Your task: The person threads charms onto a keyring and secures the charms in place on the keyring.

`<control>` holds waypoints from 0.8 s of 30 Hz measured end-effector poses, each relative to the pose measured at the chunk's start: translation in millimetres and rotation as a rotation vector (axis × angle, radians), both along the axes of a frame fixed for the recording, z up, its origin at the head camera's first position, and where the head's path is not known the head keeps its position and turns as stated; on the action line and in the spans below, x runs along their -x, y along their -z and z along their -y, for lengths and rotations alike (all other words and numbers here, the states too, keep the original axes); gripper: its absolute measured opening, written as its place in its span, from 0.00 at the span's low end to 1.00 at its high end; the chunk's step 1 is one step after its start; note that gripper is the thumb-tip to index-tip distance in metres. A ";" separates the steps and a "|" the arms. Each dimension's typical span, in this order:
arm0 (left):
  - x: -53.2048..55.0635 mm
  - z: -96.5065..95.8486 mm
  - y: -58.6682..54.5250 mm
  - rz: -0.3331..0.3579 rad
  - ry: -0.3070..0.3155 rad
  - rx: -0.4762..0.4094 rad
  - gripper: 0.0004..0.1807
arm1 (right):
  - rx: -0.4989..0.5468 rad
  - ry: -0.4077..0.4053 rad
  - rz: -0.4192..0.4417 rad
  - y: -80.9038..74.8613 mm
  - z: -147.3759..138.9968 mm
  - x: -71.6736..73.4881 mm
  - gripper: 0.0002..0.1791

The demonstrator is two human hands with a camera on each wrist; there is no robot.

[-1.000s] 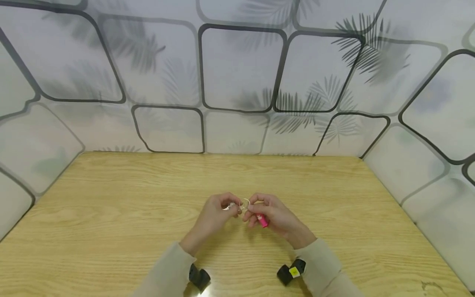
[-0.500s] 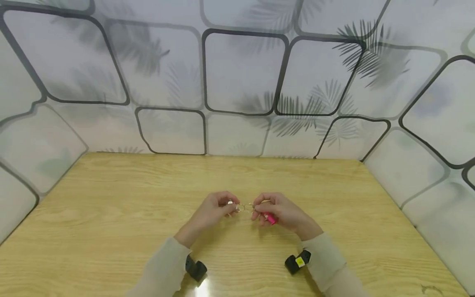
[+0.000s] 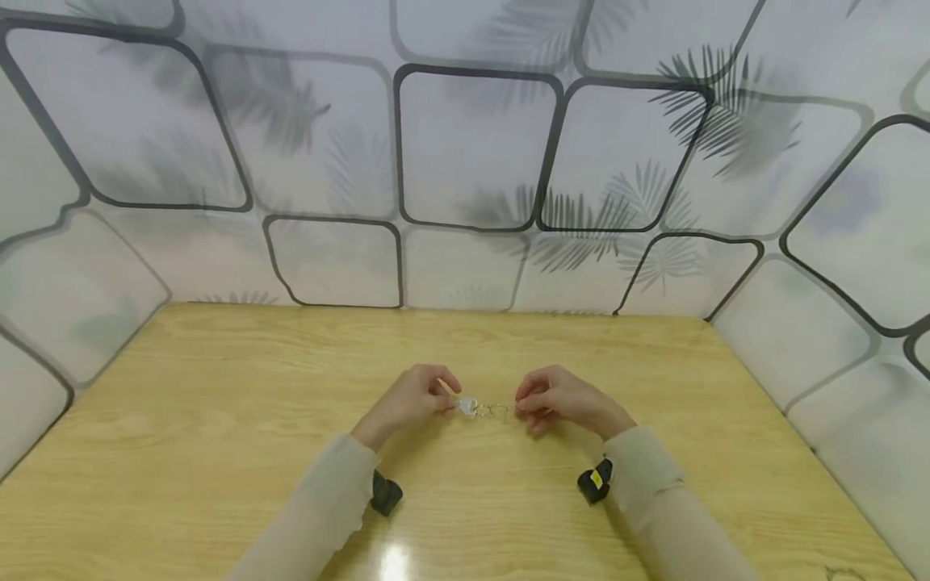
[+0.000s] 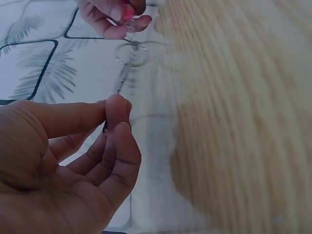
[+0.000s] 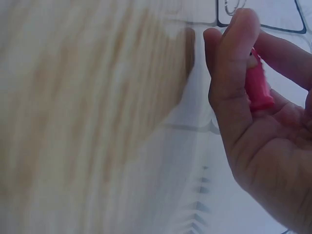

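Note:
My left hand (image 3: pixel 408 401) pinches a silver key (image 3: pixel 467 405) between thumb and fingertips, with the key's head pointing right. Thin metal rings (image 3: pixel 492 410) hang from the key in the gap between the hands. In the left wrist view the key (image 4: pixel 122 80) is seen edge-on, with the rings (image 4: pixel 131 54) beyond it. My right hand (image 3: pixel 567 402) curls round a bright pink keychain charm (image 5: pixel 259 83), thumb and fingertips together at its end. The charm is hidden behind the fingers in the head view. A short metal link (image 4: pixel 130 28) shows at the right fingertips in the left wrist view.
Both hands are over a light wood-grain table (image 3: pixel 254 387). Patterned white panels (image 3: pixel 465 266) rise at its back and sides. Black wrist cameras (image 3: pixel 387 494) sit under both beige sleeves (image 3: pixel 647 464).
The hands have drawn apart, the right one moving further right. The key's head now shows outside the left fingers, and the pink charm has gone out of sight in the head view.

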State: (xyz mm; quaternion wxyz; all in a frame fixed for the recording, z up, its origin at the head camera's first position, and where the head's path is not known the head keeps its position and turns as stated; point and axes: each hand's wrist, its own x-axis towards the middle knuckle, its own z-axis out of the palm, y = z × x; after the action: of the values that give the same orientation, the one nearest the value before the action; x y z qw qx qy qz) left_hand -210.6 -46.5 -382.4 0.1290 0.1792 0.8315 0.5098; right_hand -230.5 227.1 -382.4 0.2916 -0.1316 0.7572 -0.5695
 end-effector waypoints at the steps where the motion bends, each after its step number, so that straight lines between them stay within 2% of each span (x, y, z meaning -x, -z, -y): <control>1: 0.3 0.1 0.9 0.002 -0.009 0.015 0.08 | -0.009 0.005 0.000 0.6 -0.5 0.5 0.05; 6: 0.8 -0.2 3.6 0.007 -0.059 0.075 0.07 | -0.054 0.025 -0.030 0.7 -1.8 2.4 0.04; 13: 2.7 5.4 -0.3 -0.009 -0.130 0.178 0.07 | -0.109 0.081 -0.097 -5.2 -6.0 2.6 0.06; 18: -2.5 24.7 -3.0 -0.036 -0.130 0.251 0.08 | -0.167 0.123 -0.162 -7.4 -20.8 -5.4 0.10; 24: -18.0 60.7 -10.1 -0.119 -0.114 0.277 0.11 | -0.223 0.205 -0.255 -11.7 -54.4 -23.4 0.15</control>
State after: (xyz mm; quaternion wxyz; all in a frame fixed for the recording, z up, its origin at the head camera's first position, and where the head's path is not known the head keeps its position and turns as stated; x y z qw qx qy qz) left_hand -192.6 -107.2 -372.3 0.0736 0.1421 0.9089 0.3852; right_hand -207.1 281.6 -370.7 0.1463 -0.0916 0.8560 -0.4873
